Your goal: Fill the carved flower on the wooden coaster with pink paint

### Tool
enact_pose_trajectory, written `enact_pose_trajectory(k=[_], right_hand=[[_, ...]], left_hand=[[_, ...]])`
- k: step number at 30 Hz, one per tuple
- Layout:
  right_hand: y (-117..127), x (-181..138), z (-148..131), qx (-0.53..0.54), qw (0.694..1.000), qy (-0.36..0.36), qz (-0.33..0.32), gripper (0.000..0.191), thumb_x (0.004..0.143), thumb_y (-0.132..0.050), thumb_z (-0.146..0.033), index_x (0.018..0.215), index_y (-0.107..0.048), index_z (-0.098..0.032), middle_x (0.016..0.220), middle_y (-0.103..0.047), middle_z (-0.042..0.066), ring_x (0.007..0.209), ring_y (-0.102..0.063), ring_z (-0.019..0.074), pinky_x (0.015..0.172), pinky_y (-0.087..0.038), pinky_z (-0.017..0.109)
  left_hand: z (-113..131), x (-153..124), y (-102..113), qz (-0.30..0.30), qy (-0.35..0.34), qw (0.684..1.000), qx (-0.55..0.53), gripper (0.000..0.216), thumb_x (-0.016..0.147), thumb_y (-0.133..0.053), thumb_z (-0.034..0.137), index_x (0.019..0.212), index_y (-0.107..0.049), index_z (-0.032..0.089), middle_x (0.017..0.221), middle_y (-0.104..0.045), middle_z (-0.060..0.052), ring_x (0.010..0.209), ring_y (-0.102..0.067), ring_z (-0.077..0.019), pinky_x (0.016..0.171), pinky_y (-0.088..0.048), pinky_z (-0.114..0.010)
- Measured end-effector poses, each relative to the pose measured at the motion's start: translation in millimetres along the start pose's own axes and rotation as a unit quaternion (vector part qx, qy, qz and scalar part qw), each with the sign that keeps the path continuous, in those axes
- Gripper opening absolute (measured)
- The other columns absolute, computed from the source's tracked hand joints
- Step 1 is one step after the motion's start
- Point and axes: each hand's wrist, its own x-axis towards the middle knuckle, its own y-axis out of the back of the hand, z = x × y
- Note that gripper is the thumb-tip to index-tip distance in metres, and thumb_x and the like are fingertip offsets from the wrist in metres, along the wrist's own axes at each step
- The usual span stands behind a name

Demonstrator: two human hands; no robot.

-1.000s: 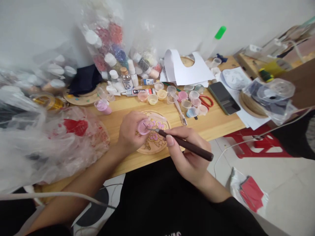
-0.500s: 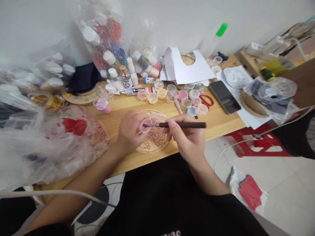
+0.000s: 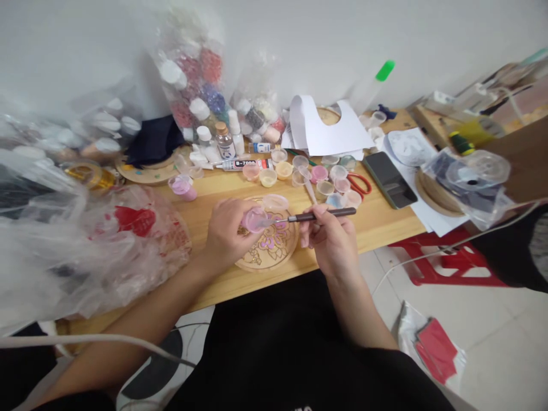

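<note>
My left hand (image 3: 229, 228) grips a small clear cup of pink material (image 3: 253, 220), tipped toward the right, its hinged lid (image 3: 274, 201) hanging open. In my right hand (image 3: 331, 234) is a palette knife (image 3: 317, 216) with a dark handle, pinched between thumb and fingers. Its metal tip reaches to the cup's mouth; whether it carries any pink is blurred. Beneath both lies a round wooden disc (image 3: 261, 260) with a gold-outlined flower pattern, some petals filled pink. My left hand and the cup cover the disc's upper left.
Several small cups (image 3: 283, 170) of coloured material stand behind the disc, near red-handled scissors (image 3: 359, 185) and a glue tube (image 3: 246, 165). A phone (image 3: 390, 180) lies at right. Plastic bags (image 3: 77, 251) crowd the left. White paper (image 3: 329, 134) stands at the back.
The knife has drawn back rightward from inside the cup to its mouth, and my right hand has shifted slightly right. The cup's opening shows more. The whole view has shifted slightly.
</note>
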Motion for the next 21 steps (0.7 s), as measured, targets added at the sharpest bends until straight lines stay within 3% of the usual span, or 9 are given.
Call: enact_pose_trajectory(k=[4,7,11,16,21], right_hand=[[5.9,-2.0,1.8,0.0,1.0,-0.005,0.009,0.038,0.076,-0.092,-0.05,0.069,-0.068,-0.022,0.052,-0.063,-0.005,0.036,-0.049,0.0084,0.036,-0.036,0.021],[14.7,-2.5,5.1,-0.008,1.0,0.002,0.012,0.036,0.079,-0.091,-0.049,0.073,-0.068,-0.022,0.055,-0.065,-0.005,0.037,-0.051,0.009,0.036,-0.035,0.022],[26.8,0.3,11.6,-0.007,1.0,-0.002,0.003,0.036,0.082,-0.089,-0.051,0.077,-0.068,-0.022,0.054,-0.065,-0.006,0.037,-0.051,0.0098,0.035,-0.033,0.022],[32.9,8.6,22.9,0.019,1.0,-0.019,-0.008,0.039,0.079,-0.091,-0.054,0.075,-0.068,-0.022,0.051,-0.062,-0.006,0.034,-0.048,0.0101,0.032,-0.026,0.022],[34.9,18.5,28.6,0.043,0.999,-0.023,-0.014,0.04,0.077,-0.094,-0.053,0.075,-0.068,-0.022,0.051,-0.062,-0.005,0.035,-0.046,0.0099,0.031,-0.028,0.022]], left_hand=[[-1.1,-2.2,1.3,-0.003,-0.007,1.0,-0.008,0.025,0.096,-0.078,0.022,0.118,-0.068,0.027,0.099,-0.081,-0.001,0.088,-0.078,-0.0235,0.079,-0.06,-0.038],[-1.1,-5.1,0.4,-0.015,0.017,1.0,-0.005,0.021,0.098,-0.079,0.029,0.115,-0.068,0.026,0.098,-0.08,-0.002,0.085,-0.077,-0.0228,0.079,-0.061,-0.038],[-7.3,-10.1,-6.7,0.03,0.088,0.995,-0.017,0.032,0.095,-0.081,0.03,0.122,-0.065,0.026,0.106,-0.078,-0.003,0.091,-0.078,-0.0231,0.08,-0.062,-0.037],[-35.2,-9.6,-13.6,0.099,0.15,0.984,-0.021,0.03,0.095,-0.078,0.025,0.121,-0.063,0.026,0.11,-0.074,-0.004,0.1,-0.075,-0.0238,0.091,-0.063,-0.04],[-62.5,-6.8,-11.1,0.05,0.305,0.951,0.02,0.031,0.085,-0.08,0.025,0.114,-0.069,0.024,0.115,-0.079,-0.007,0.113,-0.076,-0.0309,0.105,-0.063,-0.049]])
